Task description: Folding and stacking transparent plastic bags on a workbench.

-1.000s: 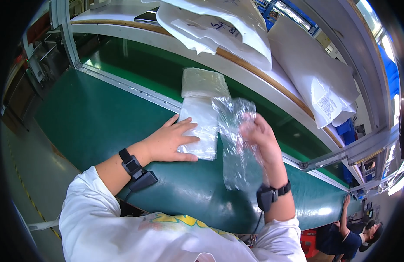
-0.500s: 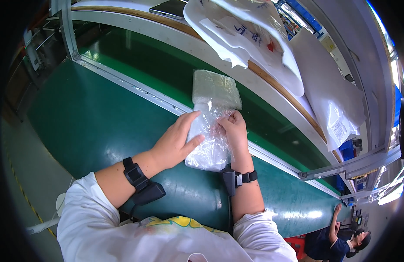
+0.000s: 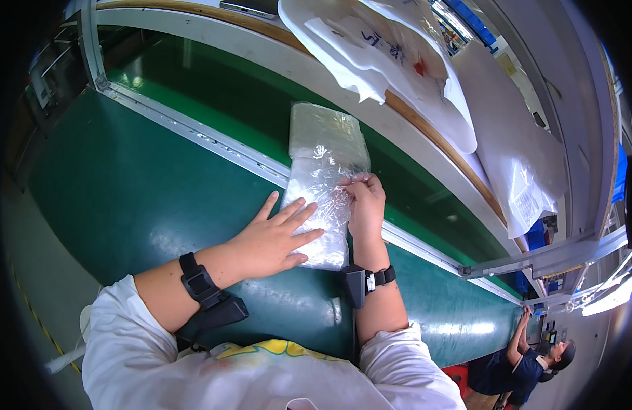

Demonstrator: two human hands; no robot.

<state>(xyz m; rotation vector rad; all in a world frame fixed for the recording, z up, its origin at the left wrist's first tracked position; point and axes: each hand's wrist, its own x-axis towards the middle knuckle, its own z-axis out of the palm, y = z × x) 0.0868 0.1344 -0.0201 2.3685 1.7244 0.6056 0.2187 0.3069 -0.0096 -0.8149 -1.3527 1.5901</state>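
Observation:
Clear plastic bags [image 3: 314, 179] lie flat and wrinkled across the metal rail, between the dark green table and the brighter green strip behind it. A thicker, folded stack of clear plastic [image 3: 326, 131] forms their far end. My left hand [image 3: 271, 240] rests with fingers spread over the near left side of the bags. On their right edge, my right hand [image 3: 368, 205] pinches a bit of the crinkled film between thumb and fingers. How many layers it grips cannot be made out.
The dark green table [image 3: 138, 198] meets a metal rail [image 3: 206, 138]. Behind stands a white shelf with a wooden edge [image 3: 425, 126], overhung by white foam sheets [image 3: 377, 51]. A flat dark device [image 3: 251, 7] lies on it. At the far right a co-worker [image 3: 517, 362] reaches over the table.
My left hand has slid back toward me and spread its fingers. My right hand keeps its pinch on the film at the right edge. The view has shifted slightly.

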